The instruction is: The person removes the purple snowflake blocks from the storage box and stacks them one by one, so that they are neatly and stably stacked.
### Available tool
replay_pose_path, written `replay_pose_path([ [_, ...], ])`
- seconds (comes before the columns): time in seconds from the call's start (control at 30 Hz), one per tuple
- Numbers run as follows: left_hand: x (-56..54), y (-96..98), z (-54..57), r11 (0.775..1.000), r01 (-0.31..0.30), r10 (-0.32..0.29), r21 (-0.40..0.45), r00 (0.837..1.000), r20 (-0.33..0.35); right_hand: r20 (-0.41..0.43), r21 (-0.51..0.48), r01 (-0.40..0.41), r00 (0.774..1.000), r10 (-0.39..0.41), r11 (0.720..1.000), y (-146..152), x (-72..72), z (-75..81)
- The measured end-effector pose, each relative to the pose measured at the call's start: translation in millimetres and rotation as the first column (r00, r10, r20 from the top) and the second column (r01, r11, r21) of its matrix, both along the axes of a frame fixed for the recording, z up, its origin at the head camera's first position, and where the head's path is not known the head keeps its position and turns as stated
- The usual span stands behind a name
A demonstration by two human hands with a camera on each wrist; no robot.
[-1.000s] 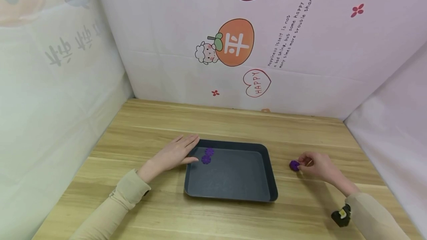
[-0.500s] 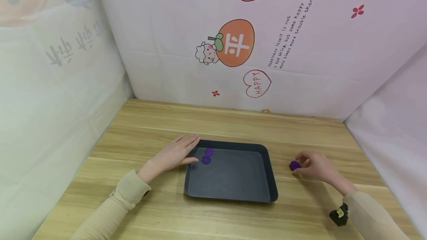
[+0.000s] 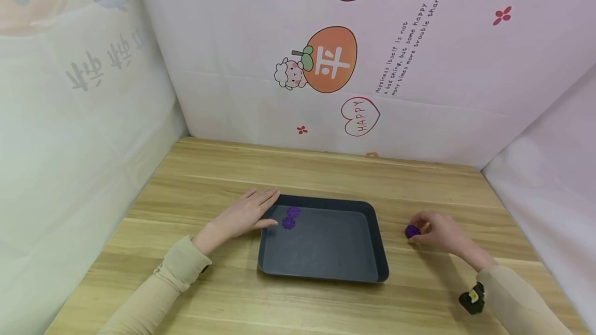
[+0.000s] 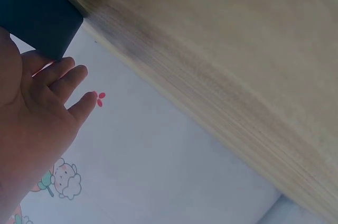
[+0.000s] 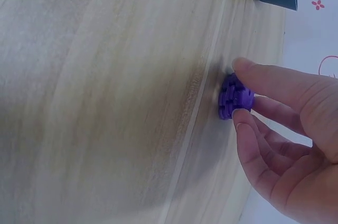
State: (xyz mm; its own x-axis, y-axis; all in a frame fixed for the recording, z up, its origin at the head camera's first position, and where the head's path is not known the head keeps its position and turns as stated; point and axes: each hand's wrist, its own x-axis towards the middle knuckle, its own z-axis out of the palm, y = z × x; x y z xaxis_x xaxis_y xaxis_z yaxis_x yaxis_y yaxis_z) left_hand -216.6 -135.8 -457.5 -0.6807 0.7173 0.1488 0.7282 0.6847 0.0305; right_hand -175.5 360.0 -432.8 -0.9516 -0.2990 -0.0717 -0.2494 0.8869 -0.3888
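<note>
The left hand (image 3: 247, 213) rests at the left far corner of a dark grey tray (image 3: 326, 269). Its fingers lie straight along the rim, with the thumb reaching over the tray's left side. Inside the tray, near that thumb, two purple notched plastic discs (image 3: 288, 222) lie flat, touching or overlapping. Right of the tray, the right hand (image 3: 440, 231) pinches a small stack of purple notched discs (image 5: 232, 97) between thumb and fingers, low at the tabletop. In the left wrist view, the left hand's fingers (image 4: 66, 78) lie against the tray's corner.
The wooden table (image 3: 298, 304) carries the tray near its middle. A printed white sheet (image 3: 242, 66) rises behind the table, and pale sheets (image 3: 93, 133) hang at both sides. A black device (image 3: 472, 299) is strapped at the right wrist.
The right hand's fingers have shifted slightly left and spread round the purple stack, which stays in nearly the same place. The left hand and the tray hold still.
</note>
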Motion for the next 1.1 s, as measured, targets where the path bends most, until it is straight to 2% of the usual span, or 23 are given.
replay_pose_path([
  [0.87, 0.3, -0.6, 0.4, 1.0, 0.005, -0.005, 0.0, 1.0, -0.008, -0.006, -0.001, 0.003, 1.0, -0.003, 1.0, -0.1, 0.3, -2.3],
  [1.1, 0.4, -0.1, 0.5, 1.0, 0.001, -0.001, 0.011, 1.0, 0.003, -0.013, -0.022, 0.031, 0.999, -0.031, 0.999, 2.4, -0.8, 4.1],
])
